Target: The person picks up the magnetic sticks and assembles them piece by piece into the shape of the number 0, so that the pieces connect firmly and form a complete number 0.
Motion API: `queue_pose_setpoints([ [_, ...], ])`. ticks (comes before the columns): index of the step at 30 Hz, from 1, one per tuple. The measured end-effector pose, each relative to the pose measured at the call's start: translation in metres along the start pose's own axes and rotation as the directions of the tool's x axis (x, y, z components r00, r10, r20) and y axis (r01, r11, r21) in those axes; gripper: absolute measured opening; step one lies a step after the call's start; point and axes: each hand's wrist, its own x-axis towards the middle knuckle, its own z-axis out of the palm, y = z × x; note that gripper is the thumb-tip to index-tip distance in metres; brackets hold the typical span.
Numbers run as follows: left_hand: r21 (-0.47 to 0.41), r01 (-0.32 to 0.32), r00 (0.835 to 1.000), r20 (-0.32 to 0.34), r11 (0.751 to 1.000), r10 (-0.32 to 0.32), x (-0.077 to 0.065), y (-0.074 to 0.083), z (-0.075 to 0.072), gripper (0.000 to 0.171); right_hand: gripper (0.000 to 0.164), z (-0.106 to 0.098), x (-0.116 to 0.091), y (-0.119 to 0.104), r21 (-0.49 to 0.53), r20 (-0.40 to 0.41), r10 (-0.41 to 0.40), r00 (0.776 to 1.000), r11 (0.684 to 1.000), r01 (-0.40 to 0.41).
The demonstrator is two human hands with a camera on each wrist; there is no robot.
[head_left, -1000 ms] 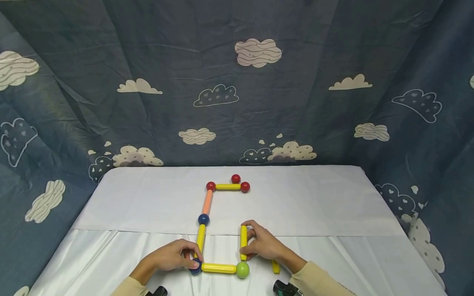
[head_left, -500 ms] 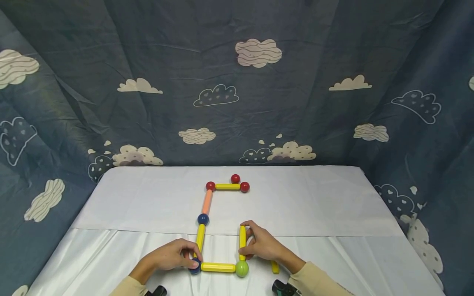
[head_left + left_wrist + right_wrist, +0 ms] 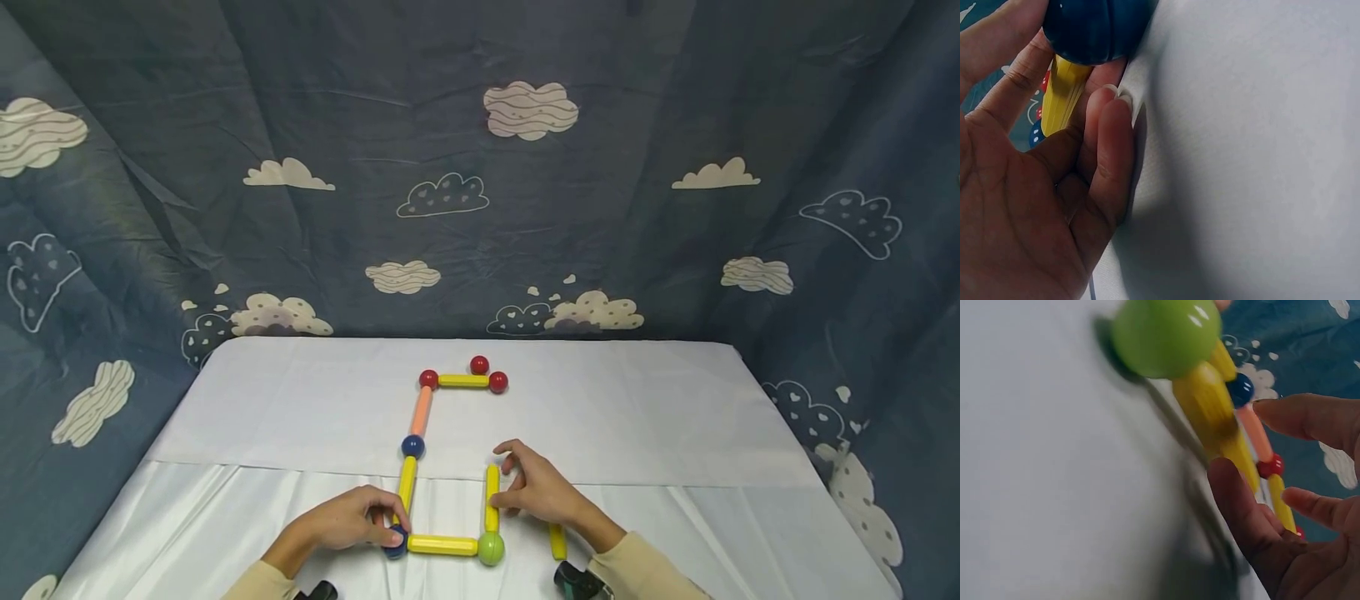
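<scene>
My left hand pinches a blue ball between thumb and forefinger at the near left corner of a chain of toy rods and balls. A yellow rod runs from that ball to a green ball. From the green ball another yellow rod points away from me, its end meeting the ball. Beside this rod is my right hand, fingers spread apart and not wrapped round it. In the right wrist view the thumb overlaps the rod's lower edge.
Farther along the left side come a yellow rod, a blue ball, a salmon rod and a red ball. A yellow rod joins another red ball. One red ball sits behind; a loose rod lies under the right forearm.
My right hand has let go of the yellow rod and moved slightly right, its fingers spreading. That rod has come down against the green ball. My left hand has stayed on the blue ball.
</scene>
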Motion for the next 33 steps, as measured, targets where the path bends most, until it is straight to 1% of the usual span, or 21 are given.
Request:
queue_pose_setpoints([
  [3,0.0,0.003,1.0,-0.004,1.0,-0.003,0.0,0.0,0.0,0.01,0.059,-0.012,0.008,-0.003,0.011,-0.048,0.012,0.999,1.0,-0.011],
  [5,-0.003,0.003,1.0,-0.002,1.0,-0.003,0.0,0.0,0.0,0.01,0.052,-0.02,0.015,-0.005,0.017,-0.102,0.031,0.994,0.999,-0.029],
  [7,-0.007,0.004,1.0,-0.001,1.0,-0.004,0.0,0.0,0.0,0.01,0.044,-0.027,0.025,-0.008,0.003,-0.166,0.042,0.985,0.999,-0.042],
  [10,-0.008,0.009,1.0,-0.003,1.0,-0.009,0.0,0.0,0.0,0.01,0.035,-0.039,0.044,-0.01,-0.037,-0.254,0.035,0.967,0.998,-0.046],
  [12,-0.007,0.01,1.0,-0.006,1.0,-0.01,0.0,0.0,-0.001,0.01,0.033,-0.047,0.058,-0.011,-0.059,-0.294,0.019,0.956,0.998,-0.038],
  [15,-0.008,0.005,1.0,-0.007,1.0,-0.005,0.0,0.0,-0.001,0.01,0.032,-0.056,0.08,-0.012,-0.079,-0.332,-0.009,0.943,0.997,-0.018],
  [19,-0.013,0.004,1.0,-0.007,1.0,-0.004,0.001,-0.001,0.0,0.01,0.031,-0.063,0.108,-0.013,-0.077,-0.349,-0.009,0.937,0.997,-0.019],
  [24,-0.019,0.012,1.0,-0.014,1.0,-0.012,0.001,-0.001,0.0,0.01,0.032,-0.066,0.139,-0.013,-0.081,-0.322,0.015,0.947,0.996,-0.043],
  [29,-0.018,0.003,1.0,-0.021,1.0,-0.004,0.0,0.0,0.002,0.01,0.032,-0.067,0.159,-0.007,-0.08,-0.288,0.044,0.957,0.994,-0.069],
  [33,-0.01,0.015,0.999,-0.029,1.0,-0.015,0.0,0.001,0.001,0.009,0.034,-0.068,0.17,-0.005,-0.111,-0.26,0.037,0.965,0.992,-0.068],
])
